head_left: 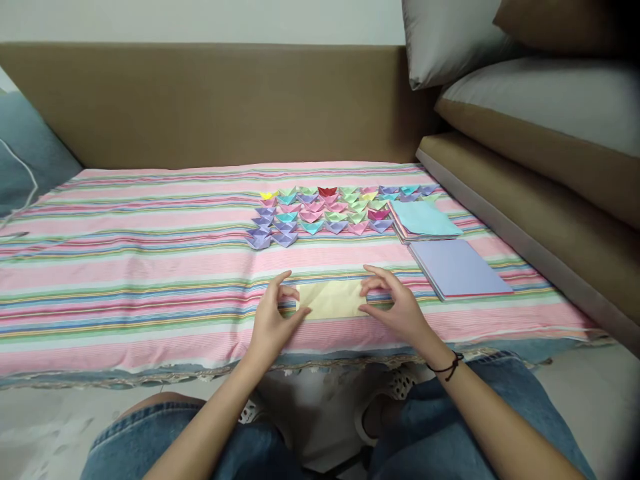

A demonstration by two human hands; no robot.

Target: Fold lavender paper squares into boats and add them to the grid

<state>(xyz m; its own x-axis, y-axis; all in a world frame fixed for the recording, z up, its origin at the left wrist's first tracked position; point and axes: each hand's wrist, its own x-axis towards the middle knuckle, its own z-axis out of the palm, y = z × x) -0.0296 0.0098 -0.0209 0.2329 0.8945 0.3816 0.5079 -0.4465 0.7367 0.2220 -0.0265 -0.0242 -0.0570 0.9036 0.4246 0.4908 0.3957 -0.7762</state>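
Note:
A pale yellow sheet of paper (331,299), folded into a flat rectangle, lies on the striped cloth (150,267) near its front edge. My left hand (273,319) pinches the sheet's left end between thumb and fingers. At the right end my right hand (395,303) presses down with curled fingers. Beyond the sheet, several small folded paper boats (330,212) in pink, purple, green, blue, red and yellow stand in rows.
Two stacks of square paper lie to the right: a light blue-topped one (424,219) and a lilac-topped one (457,268). A brown sofa back (215,100) and cushions (540,107) border the cloth. My knees in jeans (450,427) are below.

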